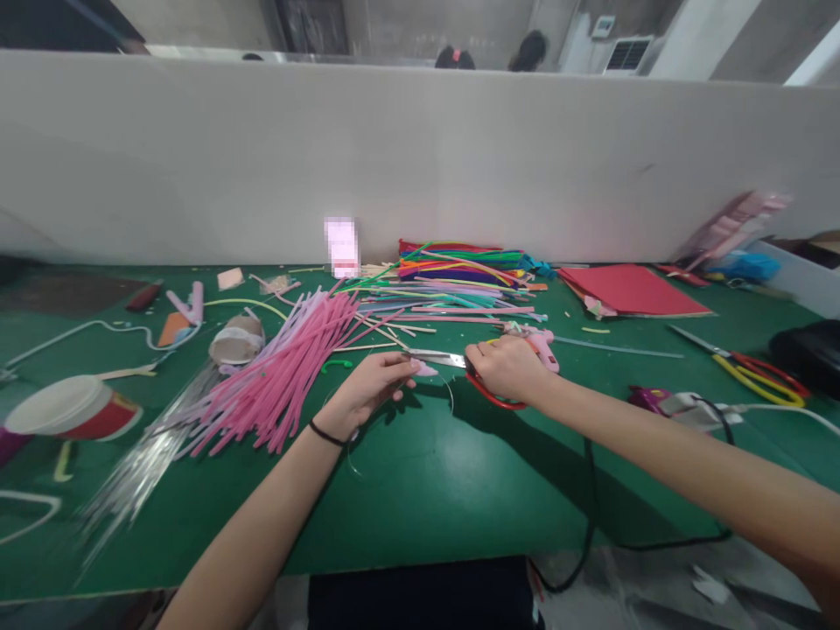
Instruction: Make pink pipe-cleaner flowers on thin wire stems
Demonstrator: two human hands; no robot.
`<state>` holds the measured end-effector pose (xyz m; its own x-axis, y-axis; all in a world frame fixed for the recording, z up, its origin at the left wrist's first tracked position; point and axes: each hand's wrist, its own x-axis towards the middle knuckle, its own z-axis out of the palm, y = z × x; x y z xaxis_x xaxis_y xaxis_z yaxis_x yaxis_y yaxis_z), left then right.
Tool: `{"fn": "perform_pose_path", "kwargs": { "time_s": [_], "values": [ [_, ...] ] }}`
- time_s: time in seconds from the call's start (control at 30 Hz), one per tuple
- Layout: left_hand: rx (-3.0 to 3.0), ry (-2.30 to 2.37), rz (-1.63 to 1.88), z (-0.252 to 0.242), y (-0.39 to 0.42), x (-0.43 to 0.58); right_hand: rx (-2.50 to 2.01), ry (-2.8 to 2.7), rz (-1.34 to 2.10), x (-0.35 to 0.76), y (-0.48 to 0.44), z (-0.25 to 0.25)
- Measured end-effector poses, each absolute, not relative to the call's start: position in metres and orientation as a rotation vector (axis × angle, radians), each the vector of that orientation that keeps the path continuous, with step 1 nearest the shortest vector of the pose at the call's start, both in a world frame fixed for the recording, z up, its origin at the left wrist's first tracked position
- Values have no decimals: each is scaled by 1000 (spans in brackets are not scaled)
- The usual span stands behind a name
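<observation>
My left hand (377, 385) is closed in a pinch on a small pale pink piece (426, 369), whose kind I cannot make out. A thin clear strand (451, 398) curves down near it. In my right hand (508, 363) is a pair of scissors (446, 358), its red handle loop showing below the fingers. The blades point left and reach my left fingertips, just above the pink piece. Left of my left hand lies a thick bundle of pink pipe cleaners (302, 367). A pink object (543, 348) sits partly hidden behind my right hand.
Pipe cleaners in many colours (465, 267) are piled at the back of the green table (433, 507). Right stand red sheets (633, 290), other scissors (754, 367) and a power strip (696, 409) with cables. Left are a paper cup (72, 409) and thin wires (150, 446).
</observation>
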<state>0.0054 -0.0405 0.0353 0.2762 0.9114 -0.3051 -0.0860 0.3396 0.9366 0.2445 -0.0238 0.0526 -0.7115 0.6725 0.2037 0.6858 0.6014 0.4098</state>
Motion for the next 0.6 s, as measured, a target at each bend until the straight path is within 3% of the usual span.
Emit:
{"fn": "perform_pose_path", "kwargs": {
  "time_s": [0.33,0.6],
  "values": [
    [1049,1060,829,38,-41,4,-1358,-2802,-592,247,-29,48],
    [1337,1136,804,46,-48,6,-1979,-2514,-343,246,-44,48]
  ]
}}
